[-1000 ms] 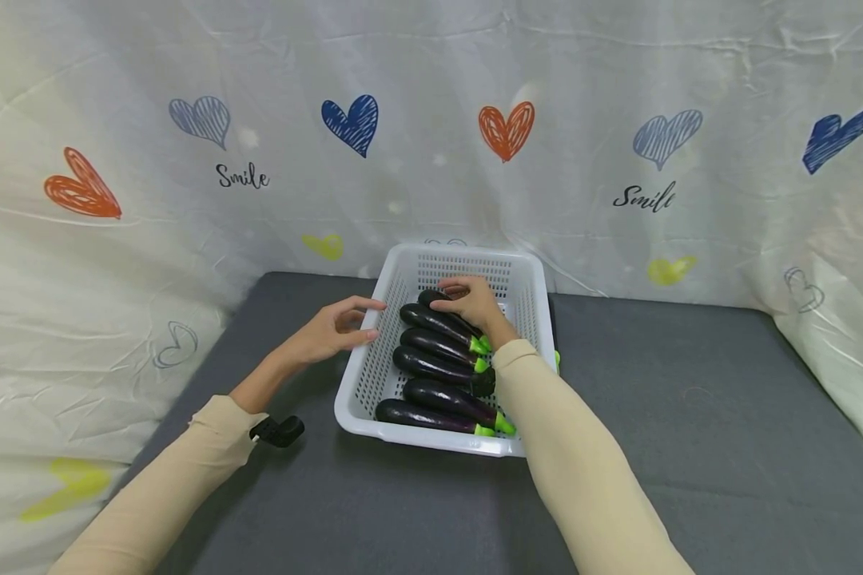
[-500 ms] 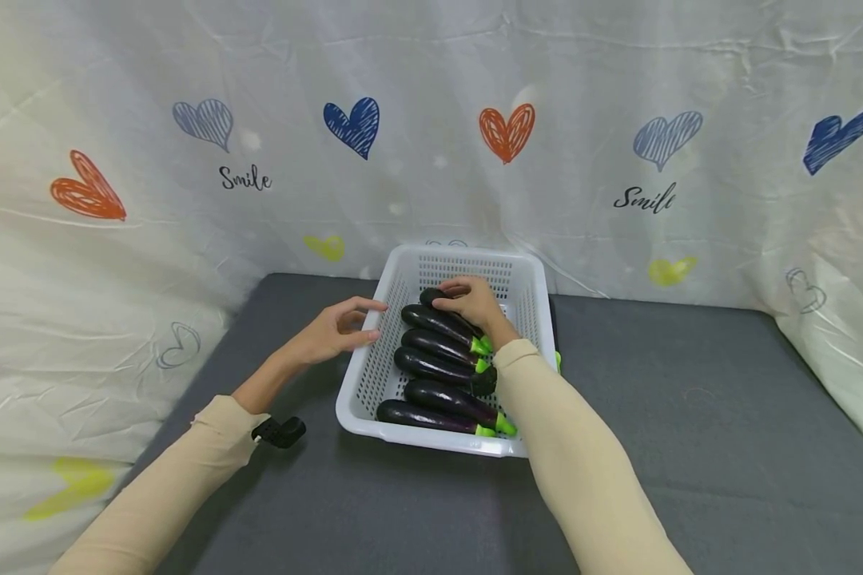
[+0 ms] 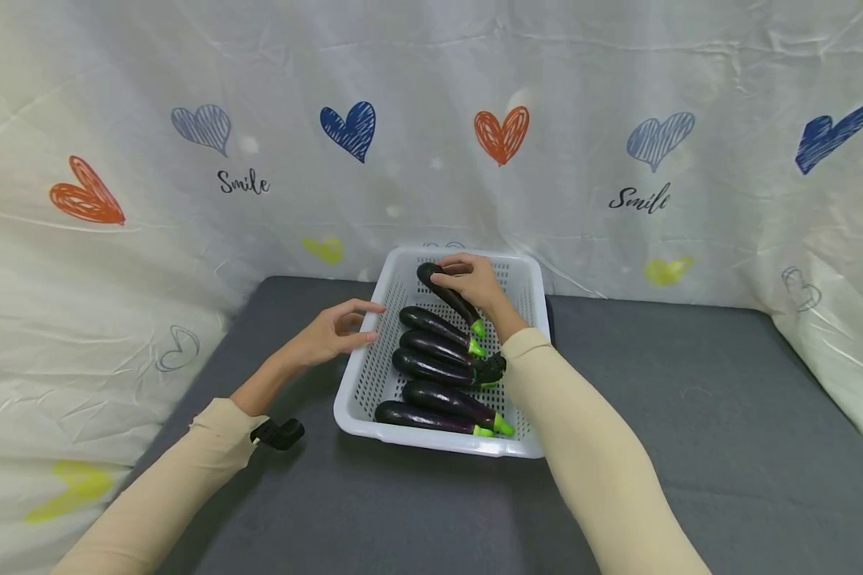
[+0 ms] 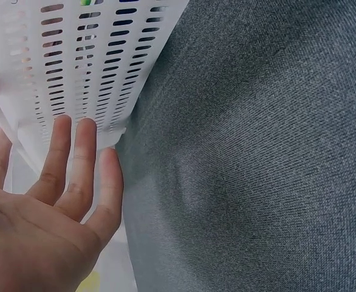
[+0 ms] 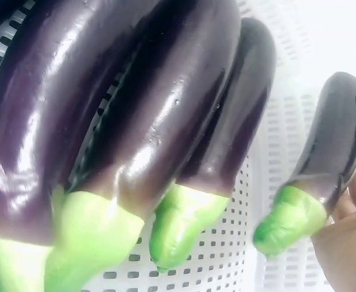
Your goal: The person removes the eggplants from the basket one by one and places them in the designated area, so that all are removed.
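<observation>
A white perforated basket (image 3: 431, 441) holds several dark purple eggplants (image 3: 435, 363) with green stem ends, lying side by side. In its far part, my right hand (image 3: 477, 286) pinches one eggplant (image 3: 462, 305) between thumb and fingers, apart from the row. The right wrist view has this held eggplant (image 5: 337, 131) at the right, its green cap pointing down, and part of my right hand (image 5: 351, 243). My left hand (image 3: 325, 334) is at the basket's left rim with relaxed fingers. Seen from the left wrist, its fingers (image 4: 81, 167) lie extended beside the slotted outer wall (image 4: 99, 67).
The basket stands on a dark grey cloth-covered table (image 3: 690, 431). Behind and at the sides hangs a pale curtain (image 3: 431, 192) printed with hearts and words. Black wrist devices, one (image 3: 279, 434) under the left wrist and one (image 3: 491, 369) above the basket, project from the arms.
My right hand has lifted the far eggplant and moved it away from the row toward the basket's back wall. The left hand stays about where it was.
</observation>
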Demonstrator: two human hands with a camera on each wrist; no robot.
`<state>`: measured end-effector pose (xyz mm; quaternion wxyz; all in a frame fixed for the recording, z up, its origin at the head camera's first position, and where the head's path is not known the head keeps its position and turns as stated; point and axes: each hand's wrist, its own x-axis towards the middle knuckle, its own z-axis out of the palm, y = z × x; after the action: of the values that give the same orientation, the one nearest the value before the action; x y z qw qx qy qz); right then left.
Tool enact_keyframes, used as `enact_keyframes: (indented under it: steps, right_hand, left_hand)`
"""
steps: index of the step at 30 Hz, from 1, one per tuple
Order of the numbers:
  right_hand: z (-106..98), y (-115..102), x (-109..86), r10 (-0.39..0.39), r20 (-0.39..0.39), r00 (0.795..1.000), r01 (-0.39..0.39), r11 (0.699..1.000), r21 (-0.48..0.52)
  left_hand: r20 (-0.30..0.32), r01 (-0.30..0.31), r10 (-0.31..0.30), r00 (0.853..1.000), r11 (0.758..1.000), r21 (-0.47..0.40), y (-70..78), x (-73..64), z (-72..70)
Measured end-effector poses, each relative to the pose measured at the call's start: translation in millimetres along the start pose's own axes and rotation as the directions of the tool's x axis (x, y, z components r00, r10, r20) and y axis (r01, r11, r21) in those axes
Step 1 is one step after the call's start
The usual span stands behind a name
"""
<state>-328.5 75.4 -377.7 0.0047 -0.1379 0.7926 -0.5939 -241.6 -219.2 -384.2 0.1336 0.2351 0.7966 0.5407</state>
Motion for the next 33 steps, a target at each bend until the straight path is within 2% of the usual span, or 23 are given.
enact_keyframes:
  steps: [6, 14, 18, 28, 33]
  right_hand:
    - [-4.8, -5.0, -2.1, -0.008, -0.008, 1.000, 0.008, 1.000, -0.005]
    - [-12.5, -14.5, -1.5, 0.016, 0.000, 1.000, -0.016, 0.997, 0.074]
    - [-16.9, -18.1, -2.1, 0.021, 0.008, 1.000, -0.022, 0.996, 0.082]
    - [-24.7, -26.1, -3.4, -0.031, -0.003, 1.000, 0.031, 0.997, 0.073]
    - [-29.2, -32.9, -4.8, -0.024, 0.016, 1.000, 0.023, 0.995, 0.093]
  left_hand:
    - [-0.001, 0.007, -0.007, 1.000, 1.000, -0.008, 1.3, -0.7, 0.5]
    - [-0.005, 0.015, -0.016, 1.000, 1.000, -0.005, 2.6, -1.4, 0.0]
    - [-0.003, 0.015, -0.015, 1.000, 1.000, -0.004, 3.3, -1.0, 0.0]
    - [0.009, 0.011, -0.011, 1.000, 1.000, -0.006, 3.6, 0.0, 0.3]
    - [0.006, 0.007, -0.007, 1.000, 1.000, -0.011, 3.8, -0.5, 0.5]
